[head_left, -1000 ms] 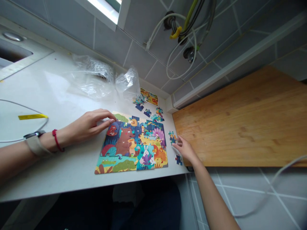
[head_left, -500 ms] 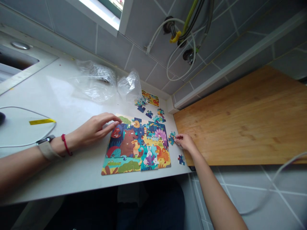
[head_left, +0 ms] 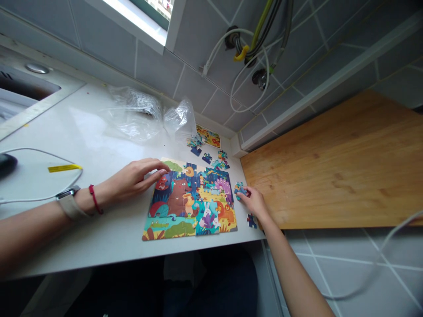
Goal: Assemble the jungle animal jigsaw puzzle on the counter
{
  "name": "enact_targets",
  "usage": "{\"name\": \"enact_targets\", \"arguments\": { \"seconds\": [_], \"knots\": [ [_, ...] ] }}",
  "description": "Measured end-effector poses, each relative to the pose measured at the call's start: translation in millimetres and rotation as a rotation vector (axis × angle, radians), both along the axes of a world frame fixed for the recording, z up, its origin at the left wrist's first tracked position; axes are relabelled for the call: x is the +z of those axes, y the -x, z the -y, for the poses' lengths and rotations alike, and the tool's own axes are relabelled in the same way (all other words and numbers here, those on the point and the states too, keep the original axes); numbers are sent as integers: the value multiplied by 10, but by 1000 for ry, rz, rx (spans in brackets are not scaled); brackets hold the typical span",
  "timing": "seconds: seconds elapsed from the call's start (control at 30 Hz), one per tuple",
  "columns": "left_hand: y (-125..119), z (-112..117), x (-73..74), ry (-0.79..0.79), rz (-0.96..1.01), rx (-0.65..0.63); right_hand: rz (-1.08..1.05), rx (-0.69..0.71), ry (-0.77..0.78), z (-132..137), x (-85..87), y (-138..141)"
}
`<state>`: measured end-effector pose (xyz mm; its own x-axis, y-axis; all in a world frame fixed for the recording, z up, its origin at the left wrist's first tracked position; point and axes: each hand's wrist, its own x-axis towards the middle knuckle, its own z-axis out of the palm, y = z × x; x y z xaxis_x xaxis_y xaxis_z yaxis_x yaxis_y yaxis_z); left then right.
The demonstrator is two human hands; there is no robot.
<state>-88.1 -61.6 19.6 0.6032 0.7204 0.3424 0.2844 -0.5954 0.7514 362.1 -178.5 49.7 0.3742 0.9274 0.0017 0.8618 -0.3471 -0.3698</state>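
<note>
A colourful animal jigsaw puzzle (head_left: 191,200) lies partly assembled on the white counter (head_left: 99,145). My left hand (head_left: 132,178) rests flat with fingers stretched out, its fingertips touching the puzzle's upper left corner. A watch and a red cord sit on that wrist. My right hand (head_left: 254,201) is at the puzzle's right edge, fingers pinched on a loose puzzle piece (head_left: 239,189). Another loose piece (head_left: 251,220) lies by that wrist near the counter's front edge.
Several loose pieces (head_left: 211,158) and a picture card (head_left: 208,136) lie behind the puzzle. Crumpled clear plastic bags (head_left: 142,114) sit further back. A wooden board (head_left: 333,163) adjoins on the right. Cables hang on the tiled wall (head_left: 251,44). A sink (head_left: 20,90) is far left.
My right hand has closed on the loose piece beside the puzzle and shifted it slightly. My left hand stays on the puzzle's corner. The view drifted a little.
</note>
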Motion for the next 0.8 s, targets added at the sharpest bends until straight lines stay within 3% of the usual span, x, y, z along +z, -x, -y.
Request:
{"name": "enact_targets", "arguments": {
  "seconds": [0.17,0.3,0.43,0.63,0.8],
  "knots": [
    [-41,37,-36,70,4,37,-245,-5,-230,257,-70,284],
    [-85,91,-40,111,14,74,-393,73,-301,295,-130,588],
    [-121,121,18,49,-32,190,-353,152,-423,-88,-131,780],
    [-375,121,260,11,-131,123,-743,194,-612,-910,-136,952],
    [-660,5,335,-81,-131,20,-887,247,-547,-925,-190,1019]
  ]
}}
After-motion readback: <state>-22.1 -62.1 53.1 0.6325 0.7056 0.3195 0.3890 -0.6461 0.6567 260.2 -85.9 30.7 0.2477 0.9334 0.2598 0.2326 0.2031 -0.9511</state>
